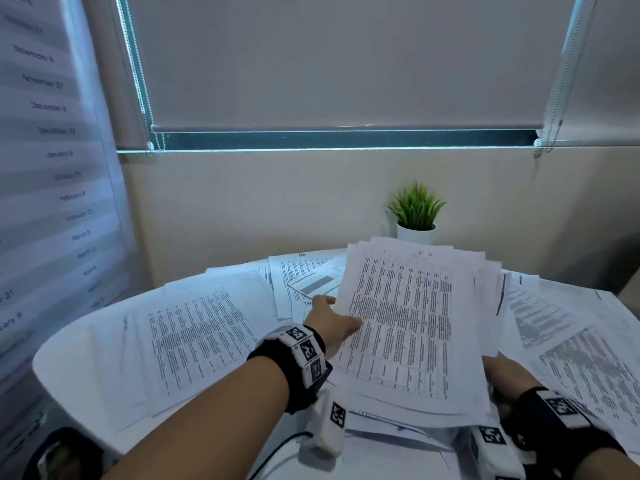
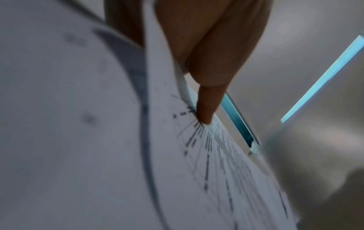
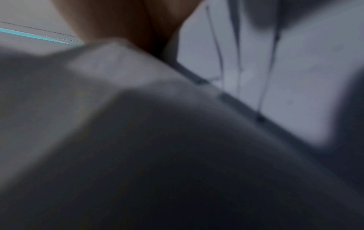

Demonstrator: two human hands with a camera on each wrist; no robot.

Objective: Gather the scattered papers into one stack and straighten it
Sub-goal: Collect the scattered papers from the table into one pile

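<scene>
A thick, uneven stack (image 1: 408, 327) of printed sheets is tilted up off the table at centre-right, its edges ragged and fanned. Loose papers (image 1: 194, 334) printed with text lie flat and overlapping to its left, right and far side.

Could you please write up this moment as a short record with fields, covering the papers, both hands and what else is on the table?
held stack: uneven stack of printed sheets, raised above the table, edges not aligned
left hand: left hand grips the stack's left edge, thumb on top
right hand: right hand at the stack's near right corner, mostly hidden under the sheets; grip cannot be told
loose papers: loose sheets spread over the round white table, left and right of the stack
other: potted plant at the far edge
status: gathering unfinished
</scene>
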